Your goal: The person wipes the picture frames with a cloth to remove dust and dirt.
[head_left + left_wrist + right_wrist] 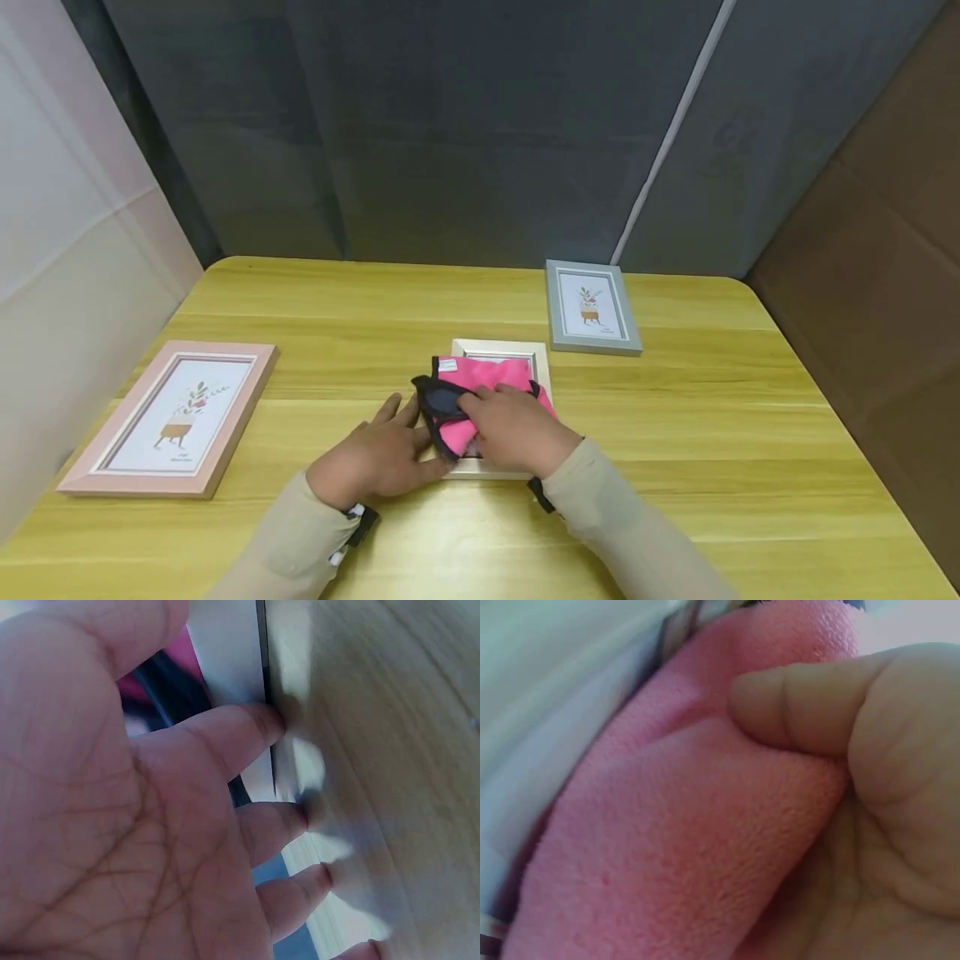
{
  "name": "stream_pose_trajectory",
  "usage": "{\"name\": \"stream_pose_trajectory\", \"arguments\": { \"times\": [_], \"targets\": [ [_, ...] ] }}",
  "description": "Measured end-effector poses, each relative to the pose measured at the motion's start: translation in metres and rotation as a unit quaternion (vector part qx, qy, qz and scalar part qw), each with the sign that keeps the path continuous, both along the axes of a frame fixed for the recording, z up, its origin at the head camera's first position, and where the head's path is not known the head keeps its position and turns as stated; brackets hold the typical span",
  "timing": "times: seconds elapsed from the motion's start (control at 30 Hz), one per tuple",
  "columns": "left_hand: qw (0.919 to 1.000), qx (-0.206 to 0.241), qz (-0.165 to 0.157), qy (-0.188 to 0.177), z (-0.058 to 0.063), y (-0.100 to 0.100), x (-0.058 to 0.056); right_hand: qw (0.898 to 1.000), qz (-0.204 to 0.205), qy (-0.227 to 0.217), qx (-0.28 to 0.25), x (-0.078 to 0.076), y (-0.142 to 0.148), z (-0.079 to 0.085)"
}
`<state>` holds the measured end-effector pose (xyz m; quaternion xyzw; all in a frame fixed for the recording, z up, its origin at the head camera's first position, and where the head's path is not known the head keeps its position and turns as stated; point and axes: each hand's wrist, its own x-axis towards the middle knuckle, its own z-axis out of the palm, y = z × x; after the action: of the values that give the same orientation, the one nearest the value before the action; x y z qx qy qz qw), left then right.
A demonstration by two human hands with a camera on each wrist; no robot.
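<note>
A cream picture frame lies face up on the table, largely covered by a pink cloth with black edging and a white label. My right hand grips the bunched cloth over the frame. In the right wrist view, the thumb pinches the fuzzy pink cloth against the fingers. Beside the frame's left edge is my left hand, its fingers spread. The left wrist view shows that hand's palm, with the fingertips touching the frame's side and the table. The cloth and right hand hide the picture inside.
A larger pink picture frame lies at the left of the wooden table. Toward the back right is a grey-blue frame. A dark curtain-like wall stands behind the table, with a brown panel on the right.
</note>
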<state>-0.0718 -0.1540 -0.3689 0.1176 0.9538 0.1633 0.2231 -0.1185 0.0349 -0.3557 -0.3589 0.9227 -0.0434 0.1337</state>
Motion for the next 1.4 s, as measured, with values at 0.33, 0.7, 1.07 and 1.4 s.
{"name": "stream_pose_trajectory", "arguments": {
  "times": [0.33,0.7,1.07,1.4],
  "targets": [
    [0.9999,-0.014,0.0,-0.005,0.002,0.004,-0.002,0.998,-0.027,-0.049,-0.005,-0.032,-0.009,0.0],
    [0.9994,-0.025,0.011,0.022,-0.001,0.005,-0.001,0.995,0.091,-0.002,-0.039,0.023,0.021,0.008],
    [0.9999,-0.011,0.002,0.006,0.001,0.001,-0.005,1.0,-0.021,-0.006,-0.007,-0.031,-0.009,-0.004],
    [0.9996,-0.016,0.004,0.024,0.001,0.006,0.0,0.992,0.02,-0.089,-0.084,-0.008,0.014,0.008]
  ]
}}
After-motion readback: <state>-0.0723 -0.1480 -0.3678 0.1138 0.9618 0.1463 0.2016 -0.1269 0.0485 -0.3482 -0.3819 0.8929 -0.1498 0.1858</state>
